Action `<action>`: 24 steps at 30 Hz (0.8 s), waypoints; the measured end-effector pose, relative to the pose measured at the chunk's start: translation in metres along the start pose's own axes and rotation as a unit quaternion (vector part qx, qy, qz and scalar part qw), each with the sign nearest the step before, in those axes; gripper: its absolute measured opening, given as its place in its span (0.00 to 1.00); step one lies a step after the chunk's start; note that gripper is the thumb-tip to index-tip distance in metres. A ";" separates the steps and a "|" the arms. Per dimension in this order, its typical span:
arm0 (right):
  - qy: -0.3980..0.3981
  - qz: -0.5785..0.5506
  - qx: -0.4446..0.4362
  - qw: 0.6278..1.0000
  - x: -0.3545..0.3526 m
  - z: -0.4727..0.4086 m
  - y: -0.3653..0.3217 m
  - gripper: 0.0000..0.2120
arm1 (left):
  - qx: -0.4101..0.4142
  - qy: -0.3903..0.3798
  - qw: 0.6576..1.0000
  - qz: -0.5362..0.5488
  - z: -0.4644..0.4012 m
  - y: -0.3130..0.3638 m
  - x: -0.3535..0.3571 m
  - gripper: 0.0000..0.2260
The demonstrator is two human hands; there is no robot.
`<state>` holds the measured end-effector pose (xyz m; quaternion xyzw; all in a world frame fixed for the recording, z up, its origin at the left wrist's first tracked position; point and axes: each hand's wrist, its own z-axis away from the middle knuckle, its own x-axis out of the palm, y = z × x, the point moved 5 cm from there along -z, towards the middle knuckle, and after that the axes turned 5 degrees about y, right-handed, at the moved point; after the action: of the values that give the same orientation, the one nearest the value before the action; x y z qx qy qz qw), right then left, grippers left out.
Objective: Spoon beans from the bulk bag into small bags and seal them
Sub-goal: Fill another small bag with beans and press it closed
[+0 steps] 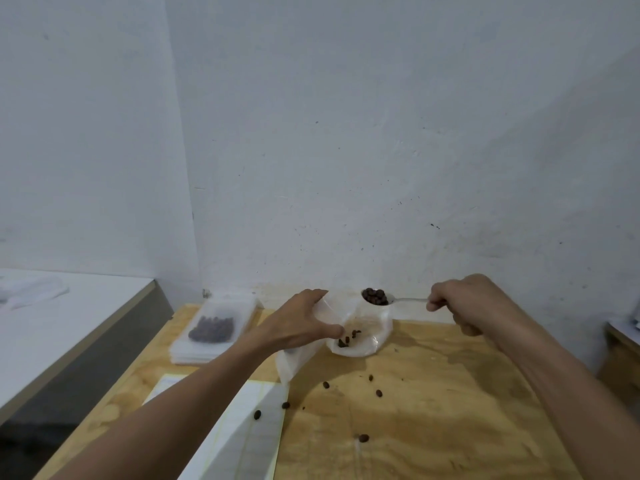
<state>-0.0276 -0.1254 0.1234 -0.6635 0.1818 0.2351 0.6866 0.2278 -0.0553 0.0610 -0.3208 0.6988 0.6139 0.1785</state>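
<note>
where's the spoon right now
In the head view, the spoon is right of centre near the wall, held by the right hand. Its bowl, heaped with beans, is above the open bag that the left hand holds.

The pale plywood worktop [433, 393] shows bare, matt wood with swirling grain and brownish stains. The slim silver spoon [398, 300] is polished metal with a bright sheen, heaped with dark brown, dull-skinned beans [375, 296]. The big translucent plastic bag [367, 337] at the far middle is thin, glossy, crinkled film. On the far left, a clear filled pouch [214, 323] tops a stack of smooth frosted plastic pouches [194, 355]. The near yellow-edged white sheet [252, 438] looks like matt paper. The white wall [346, 133] is rough, speckled plaster.
</note>
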 end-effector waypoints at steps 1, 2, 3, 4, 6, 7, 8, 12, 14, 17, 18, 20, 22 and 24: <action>-0.002 -0.001 -0.009 1.000 -0.002 0.001 -0.005 0.07 | 0.003 0.000 1.000 0.001 0.000 0.001 0.001 0.15; -0.003 0.006 -0.020 1.000 -0.002 0.002 -0.010 0.06 | 0.005 -0.001 1.000 0.002 -0.001 0.002 0.002 0.14; -0.003 0.021 -0.033 0.999 0.000 0.004 -0.015 0.06 | 0.008 -0.002 1.000 0.001 -0.002 0.003 0.004 0.14; -0.003 0.038 -0.047 0.998 0.002 0.006 -0.021 0.06 | 0.010 -0.002 1.000 -0.003 -0.002 0.005 0.005 0.14; 0.004 0.084 -0.098 0.992 0.011 0.010 -0.030 0.09 | 0.007 -0.003 1.000 -0.009 -0.005 0.006 0.008 0.14; 0.013 0.113 -0.141 0.983 0.016 0.012 -0.035 0.11 | 0.001 -0.003 1.000 -0.013 -0.006 0.006 0.009 0.14; 0.028 0.141 -0.188 0.972 0.021 0.014 -0.038 0.13 | -0.007 -0.004 1.000 -0.015 -0.007 0.006 0.009 0.15; 0.116 0.195 -0.258 0.939 0.020 0.011 -0.038 0.16 | -0.051 -0.012 0.998 0.031 -0.008 -0.001 0.005 0.17; 0.137 0.197 -0.242 0.940 0.016 0.005 -0.028 0.17 | -0.077 -0.001 0.995 0.067 -0.006 -0.005 -0.001 0.18; 0.125 0.232 -0.218 0.940 0.028 -0.006 -0.001 0.18 | -0.104 -0.013 0.987 0.124 -0.002 -0.005 -0.004 0.24; 0.118 0.249 -0.213 0.937 0.035 -0.007 0.008 0.17 | -0.106 -0.032 0.985 0.135 0.000 -0.001 -0.002 0.23; 0.103 0.275 -0.209 0.933 0.052 -0.008 0.023 0.17 | -0.116 -0.081 0.982 0.129 0.002 0.005 0.008 0.21; 0.092 0.288 -0.206 0.931 0.064 -0.007 0.030 0.19 | -0.138 -0.107 0.980 0.092 0.001 0.006 0.020 0.21; 0.083 0.292 -0.196 0.932 0.072 -0.006 0.031 0.19 | -0.160 -0.106 0.980 0.048 -0.002 0.003 0.029 0.21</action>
<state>0.0145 -0.1256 0.0567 -0.7198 0.3744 0.4003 0.4259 0.2054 -0.0639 0.0448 -0.2448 0.5835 0.7559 0.1681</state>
